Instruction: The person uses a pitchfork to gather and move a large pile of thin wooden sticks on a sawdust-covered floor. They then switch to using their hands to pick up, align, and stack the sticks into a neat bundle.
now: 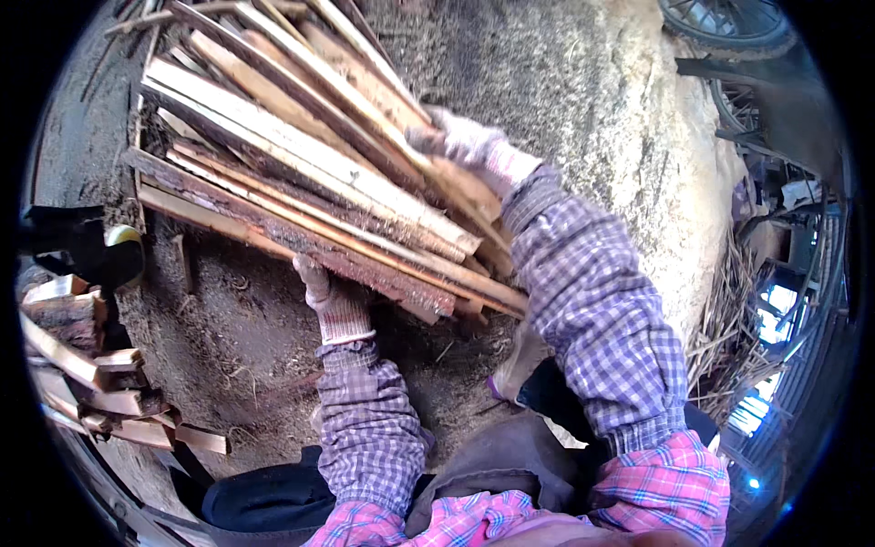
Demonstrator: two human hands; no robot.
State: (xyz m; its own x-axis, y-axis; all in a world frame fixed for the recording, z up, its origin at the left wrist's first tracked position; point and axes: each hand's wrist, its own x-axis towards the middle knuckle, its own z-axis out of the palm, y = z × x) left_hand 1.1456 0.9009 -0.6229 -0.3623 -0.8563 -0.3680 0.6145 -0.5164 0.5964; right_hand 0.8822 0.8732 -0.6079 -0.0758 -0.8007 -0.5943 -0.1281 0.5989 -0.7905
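Note:
A large bundle of split wood strips [310,155], some with bark edges, slants across the upper left, its ends fanned out at the far left. My left hand [318,284], in a pale knitted glove, grips the near edge of the bundle, its thumb showing and its other fingers hidden beneath the wood. On the far side, my right hand [463,143], gloved too, is closed around the outer strips near their right end. Its fingertips are partly hidden.
Short split firewood [100,374] is piled at the left. Bare dirt ground [237,346] lies below the bundle. A spoked wheel [729,20] stands at the upper right. Dry sticks [729,319] are heaped at the right, beside a pale ground strip [674,182].

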